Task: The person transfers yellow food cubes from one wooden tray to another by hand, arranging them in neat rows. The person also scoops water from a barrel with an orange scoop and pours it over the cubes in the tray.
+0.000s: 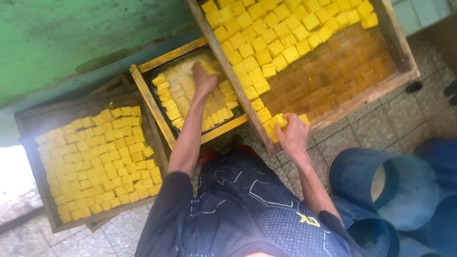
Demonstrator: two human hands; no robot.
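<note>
Tofu cubes [278, 120], dyed yellow, sit bunched in our right hand [292, 134], whose fingers close around them at the near corner of the big wooden tray [404, 57]. That tray stretches off toward one o'clock, its far half packed with yellow tofu blocks [281, 35] and its near half holding darker, amber-brown ones [342, 71]. Our left hand [203, 78] reaches out at eleven o'clock and rests palm down in a dark basin [162, 75] of yellow liquid ringed with more cubes; we cannot tell whether its fingers grip anything. The basin sits inside a small wooden frame [147, 95]. At nine o'clock a second wooden tray [33, 166] lies on the tiled floor [409, 119], filled with yellow tofu squares [100, 162]. Blue plastic barrels [381, 190] stand at four o'clock.
</note>
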